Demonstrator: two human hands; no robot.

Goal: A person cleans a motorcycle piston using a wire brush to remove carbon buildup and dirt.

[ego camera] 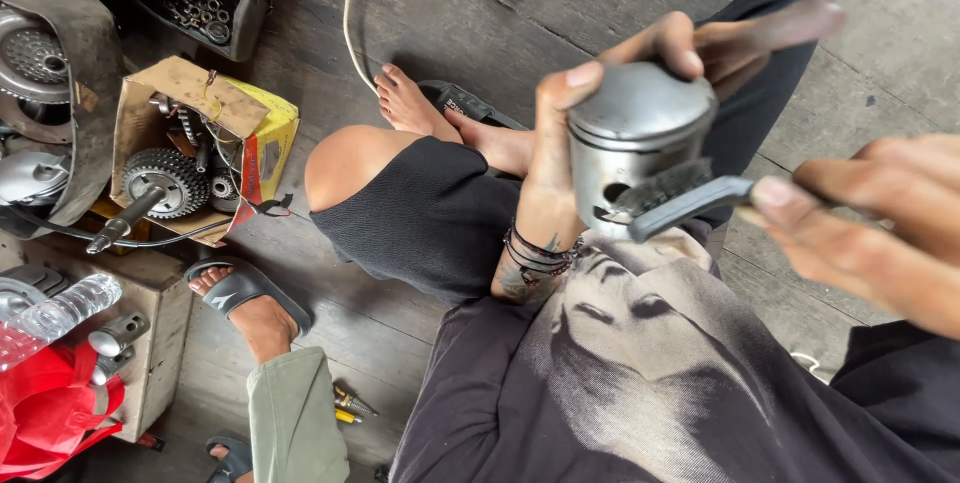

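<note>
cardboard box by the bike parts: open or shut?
Open. The cardboard box has its flaps folded back, and gears show inside.

Left hand (640, 73) raised, fingers curled in a grip, wrist bent; right hand (880, 223) beside it, fingers pinched closed.

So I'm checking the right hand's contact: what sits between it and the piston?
In the head view, a brush spans the gap: the right hand grips its handle, and its bristles touch the piston held by the left hand.
</note>
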